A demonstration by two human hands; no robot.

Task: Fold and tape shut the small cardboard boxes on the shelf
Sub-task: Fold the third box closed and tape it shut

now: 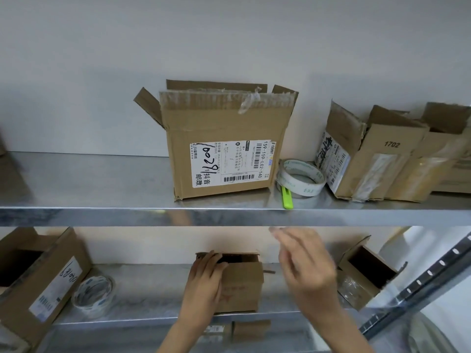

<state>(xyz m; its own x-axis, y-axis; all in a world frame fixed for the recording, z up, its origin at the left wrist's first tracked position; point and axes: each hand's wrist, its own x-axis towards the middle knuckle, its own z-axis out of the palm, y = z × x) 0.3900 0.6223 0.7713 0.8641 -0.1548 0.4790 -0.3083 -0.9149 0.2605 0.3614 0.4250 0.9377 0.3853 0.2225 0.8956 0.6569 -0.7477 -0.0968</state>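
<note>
Head view: the left hand grips a small cardboard box on the lower shelf, and the right hand is raised beside it.

The small box stands mid-shelf near the front edge, top flaps partly up and its inside dark, with bare metal on both sides. The left fingers curl over its top left rim. The right hand is blurred just under the upper shelf's front edge, fingers pointing up; I cannot tell whether they pinch anything. An open labelled box and a tape roll lie to the left, and an open box on its side sits to the right by the slotted upright. On the upper shelf stand a large open box, a second tape roll resting on a green cutter, and leaning boxes.
</note>
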